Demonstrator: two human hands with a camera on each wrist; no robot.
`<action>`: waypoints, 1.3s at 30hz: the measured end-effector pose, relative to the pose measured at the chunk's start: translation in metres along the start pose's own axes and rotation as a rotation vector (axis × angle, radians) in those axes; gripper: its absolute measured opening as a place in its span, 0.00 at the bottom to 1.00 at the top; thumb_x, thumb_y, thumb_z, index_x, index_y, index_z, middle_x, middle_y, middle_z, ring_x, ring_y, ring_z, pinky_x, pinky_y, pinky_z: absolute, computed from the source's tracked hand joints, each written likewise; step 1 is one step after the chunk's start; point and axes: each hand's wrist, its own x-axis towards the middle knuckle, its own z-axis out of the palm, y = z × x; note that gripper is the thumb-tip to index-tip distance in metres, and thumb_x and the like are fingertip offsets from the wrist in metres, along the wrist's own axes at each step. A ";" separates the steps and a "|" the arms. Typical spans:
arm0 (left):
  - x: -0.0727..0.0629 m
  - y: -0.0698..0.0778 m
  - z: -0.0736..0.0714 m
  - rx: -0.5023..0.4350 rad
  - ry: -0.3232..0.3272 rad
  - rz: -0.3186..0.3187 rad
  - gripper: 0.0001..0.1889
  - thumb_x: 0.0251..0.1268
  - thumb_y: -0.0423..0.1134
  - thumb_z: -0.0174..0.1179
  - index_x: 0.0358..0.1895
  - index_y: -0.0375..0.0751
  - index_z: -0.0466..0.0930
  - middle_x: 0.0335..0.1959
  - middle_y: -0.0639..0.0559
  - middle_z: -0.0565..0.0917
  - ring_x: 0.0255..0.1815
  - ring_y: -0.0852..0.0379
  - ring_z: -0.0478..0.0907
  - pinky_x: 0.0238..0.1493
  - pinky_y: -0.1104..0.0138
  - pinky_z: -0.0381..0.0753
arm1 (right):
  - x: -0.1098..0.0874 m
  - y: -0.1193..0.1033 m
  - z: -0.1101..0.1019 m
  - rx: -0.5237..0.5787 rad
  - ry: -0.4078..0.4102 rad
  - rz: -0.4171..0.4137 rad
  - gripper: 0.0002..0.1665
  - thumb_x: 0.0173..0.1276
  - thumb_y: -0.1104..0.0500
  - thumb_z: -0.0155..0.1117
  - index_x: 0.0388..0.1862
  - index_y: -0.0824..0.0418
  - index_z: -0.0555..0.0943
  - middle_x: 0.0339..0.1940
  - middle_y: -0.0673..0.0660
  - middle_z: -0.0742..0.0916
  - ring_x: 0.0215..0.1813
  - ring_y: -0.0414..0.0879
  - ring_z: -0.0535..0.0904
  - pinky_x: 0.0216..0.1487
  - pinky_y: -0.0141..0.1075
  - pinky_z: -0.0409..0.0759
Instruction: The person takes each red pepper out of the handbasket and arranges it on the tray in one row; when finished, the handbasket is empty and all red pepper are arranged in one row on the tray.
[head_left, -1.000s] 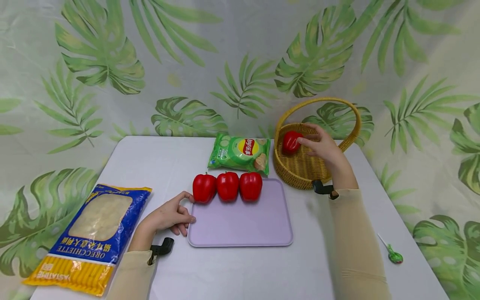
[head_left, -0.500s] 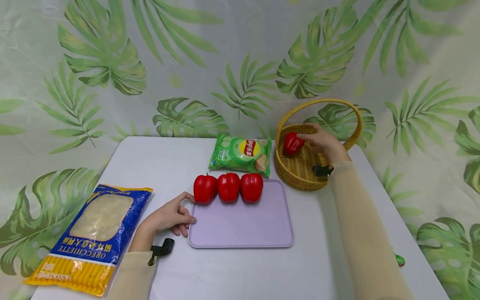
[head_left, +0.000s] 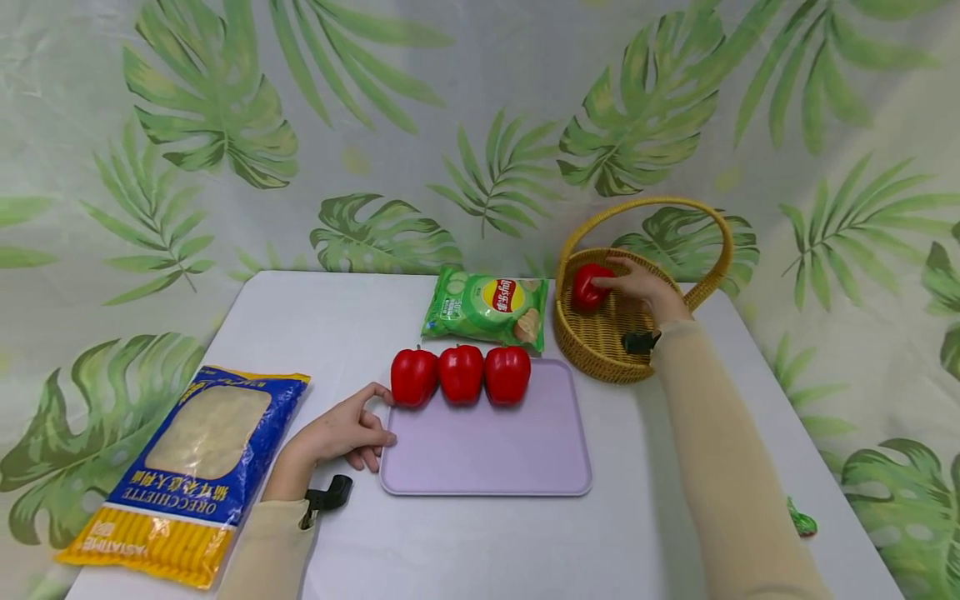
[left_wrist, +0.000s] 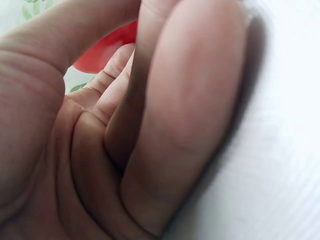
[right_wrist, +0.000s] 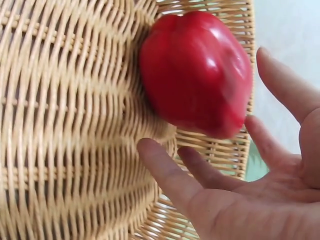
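Note:
In the head view a red bell pepper point(head_left: 589, 287) lies inside the wicker basket point(head_left: 604, 367) at the back right. My right hand point(head_left: 637, 283) reaches into the basket beside it. In the right wrist view the fingers point(right_wrist: 170, 170) are spread, with the tips close to the pepper point(right_wrist: 195, 75). Three more red bell peppers point(head_left: 461, 375) stand in a row along the far edge of a lilac tray point(head_left: 487, 458). My left hand point(head_left: 347, 433) rests at the tray's left edge, fingers loosely bent, index fingertip right at the leftmost pepper point(head_left: 413, 379).
Behind the peppers lies a green bag of potato chips point(head_left: 487, 308). A large blue and yellow pasta bag point(head_left: 191, 475) is at the left. At the right, a green-wrapped lollipop point(head_left: 802, 520) is partly hidden by the right sleeve point(head_left: 727, 467). The basket's tall handle point(head_left: 645, 202) arches over its opening.
My right hand and forearm have shifted slightly within the basket, and the sleeve now covers part of the lollipop. The pepper there has turned a little. The left hand has stayed in place.

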 end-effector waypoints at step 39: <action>-0.001 0.001 0.000 -0.003 0.007 -0.001 0.32 0.70 0.40 0.71 0.69 0.43 0.62 0.26 0.48 0.87 0.22 0.53 0.88 0.22 0.67 0.84 | 0.011 0.012 0.022 0.289 0.100 -0.006 0.50 0.81 0.53 0.63 0.90 0.45 0.46 0.89 0.65 0.56 0.72 0.59 0.75 0.82 0.57 0.67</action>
